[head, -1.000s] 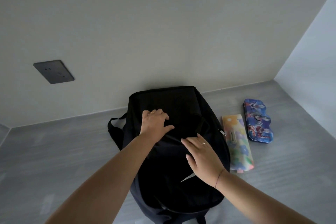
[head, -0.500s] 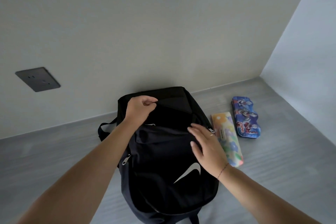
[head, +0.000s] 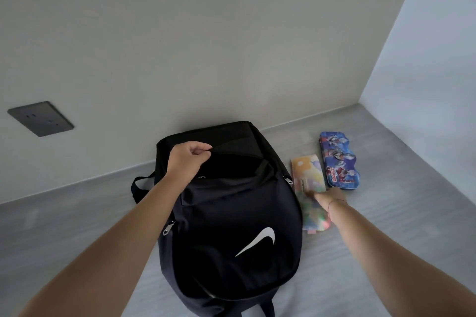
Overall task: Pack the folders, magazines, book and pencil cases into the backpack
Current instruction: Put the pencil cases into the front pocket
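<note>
A black backpack (head: 231,226) with a white swoosh stands on the grey surface, its top zip open. My left hand (head: 186,159) pinches the upper edge of the opening and holds it apart. To the right lies a pastel multicoloured pencil case (head: 307,175), and beyond it a blue cartoon-print pencil case (head: 338,159). My right hand (head: 325,199) is blurred and lies on the middle of the pastel case; whether its fingers grip the case is unclear. No folders, magazines or book are in sight.
The grey surface (head: 399,213) meets a cream wall behind the backpack and a pale wall at the right. A dark socket plate (head: 41,118) sits on the wall at the left. A backpack strap (head: 140,184) loops out to the left.
My left hand has pulled the backpack's opening wider. My right hand left the backpack's front and moved right onto the pastel pencil case.
</note>
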